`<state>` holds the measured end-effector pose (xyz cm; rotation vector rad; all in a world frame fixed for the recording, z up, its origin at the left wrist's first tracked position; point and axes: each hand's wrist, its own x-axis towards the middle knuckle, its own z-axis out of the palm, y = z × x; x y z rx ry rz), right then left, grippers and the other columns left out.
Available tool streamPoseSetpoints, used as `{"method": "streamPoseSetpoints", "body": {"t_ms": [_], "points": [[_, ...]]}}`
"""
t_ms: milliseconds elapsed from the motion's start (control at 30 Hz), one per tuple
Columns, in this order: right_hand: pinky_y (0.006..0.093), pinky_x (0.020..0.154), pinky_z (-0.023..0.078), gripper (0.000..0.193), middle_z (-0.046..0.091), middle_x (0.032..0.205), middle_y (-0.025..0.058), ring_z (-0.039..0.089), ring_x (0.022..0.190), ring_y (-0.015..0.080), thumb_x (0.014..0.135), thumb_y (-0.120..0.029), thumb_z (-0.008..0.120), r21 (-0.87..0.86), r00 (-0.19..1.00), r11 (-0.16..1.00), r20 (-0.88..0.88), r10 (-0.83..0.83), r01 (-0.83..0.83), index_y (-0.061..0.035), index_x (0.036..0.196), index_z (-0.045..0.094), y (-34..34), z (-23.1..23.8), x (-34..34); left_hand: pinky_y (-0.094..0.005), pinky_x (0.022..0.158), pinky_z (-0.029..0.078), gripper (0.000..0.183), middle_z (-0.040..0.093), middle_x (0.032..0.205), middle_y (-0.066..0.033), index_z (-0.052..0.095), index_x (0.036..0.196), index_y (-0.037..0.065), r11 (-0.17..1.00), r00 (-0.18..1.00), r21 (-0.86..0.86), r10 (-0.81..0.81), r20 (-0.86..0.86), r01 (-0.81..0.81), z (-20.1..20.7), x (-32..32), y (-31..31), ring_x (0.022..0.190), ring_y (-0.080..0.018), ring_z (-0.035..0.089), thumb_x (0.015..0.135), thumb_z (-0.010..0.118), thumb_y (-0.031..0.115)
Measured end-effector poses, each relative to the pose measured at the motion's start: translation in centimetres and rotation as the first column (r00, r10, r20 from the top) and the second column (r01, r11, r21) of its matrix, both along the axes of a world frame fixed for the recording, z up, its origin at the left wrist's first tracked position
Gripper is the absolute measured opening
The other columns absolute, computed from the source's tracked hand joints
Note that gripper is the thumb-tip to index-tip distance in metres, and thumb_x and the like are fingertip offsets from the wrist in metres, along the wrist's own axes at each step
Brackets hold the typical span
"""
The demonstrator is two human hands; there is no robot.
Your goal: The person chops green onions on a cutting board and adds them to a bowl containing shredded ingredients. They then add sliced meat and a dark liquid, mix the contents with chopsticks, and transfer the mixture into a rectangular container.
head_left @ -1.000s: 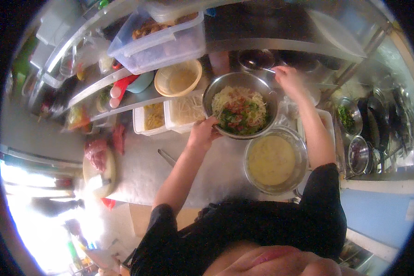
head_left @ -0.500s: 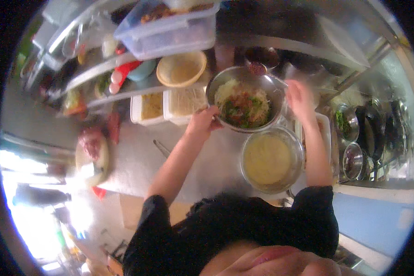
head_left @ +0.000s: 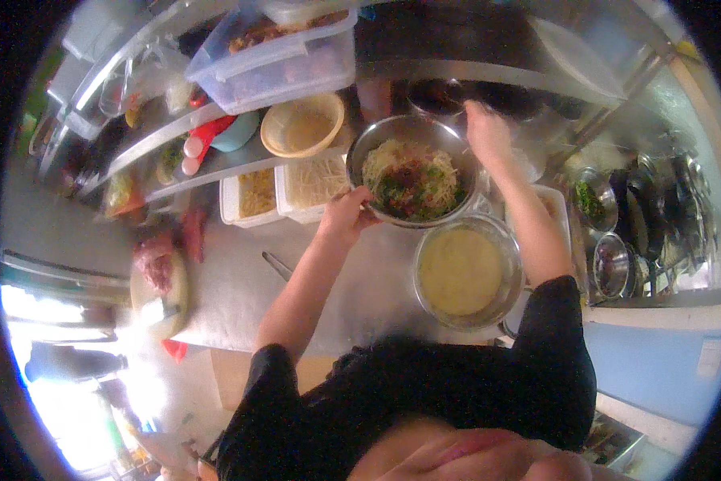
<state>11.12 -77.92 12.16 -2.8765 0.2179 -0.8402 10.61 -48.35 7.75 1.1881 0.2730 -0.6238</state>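
Note:
My left hand (head_left: 347, 213) is closed on the near left rim of a steel mixing bowl (head_left: 360, 156). Inside it lie pale noodle-like shreds (head_left: 392, 156), chopped greens (head_left: 424, 200) and a dark reddish seasoning (head_left: 412, 172). Beyond the bowl's far right rim, my right hand (head_left: 488, 132) is closed round the handle of a spoon, mostly hidden. The spoon's head reaches toward a dark container (head_left: 436, 98) at the back and cannot be made out. A second steel bowl (head_left: 511, 301), holding yellow batter (head_left: 460, 272), stands just nearer to me.
Two white tubs (head_left: 230, 200) sit left of the mixing bowl. A cream basin (head_left: 268, 132) and a clear plastic bin (head_left: 288, 76) are on shelving behind. Tongs (head_left: 277, 265) lie on the counter (head_left: 224, 289). Raw meat (head_left: 156, 260) rests on a board (head_left: 164, 317) at left.
My right hand has moved away and slightly left with the spoon, from over the mixing bowl to the dark container. More dark seasoning shows on the noodles. My left hand keeps its hold.

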Motion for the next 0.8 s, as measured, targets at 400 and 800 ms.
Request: {"method": "streamPoseSetpoints", "body": {"t_ms": [400,800], "points": [[0.0354,0.054,0.049,0.019,0.066,0.076,0.0123,0.063,0.059,0.0271,0.093,-0.016,0.052,0.502,0.998,0.863,-0.004,0.065,-0.054,-0.0048,0.101,0.064,-2.3,-3.0,1.3,-0.0425,0.069,0.058,0.029,0.062,0.096,-0.0144,0.055,0.112,-0.001,0.997,0.999,-0.070,0.012,0.036,-0.010,1.1,-0.6,-0.2,0.080,-0.0265,0.065,0.084,0.054,0.005],[0.0236,0.040,0.033,0.024,0.056,0.064,0.0024,0.045,0.045,0.0077,0.098,-0.019,0.050,0.968,0.988,0.227,0.076,0.138,-0.106,-0.0005,0.110,0.061,0.1,1.5,-5.1,-0.0432,0.062,0.059,0.021,0.061,0.091,-0.0116,0.055,0.103,0.000,1.000,1.000,-0.020,0.019,0.012,-0.019,0.7,-0.1,-0.4,0.074,-0.0264,0.063,0.085,0.057,0.010]]}}
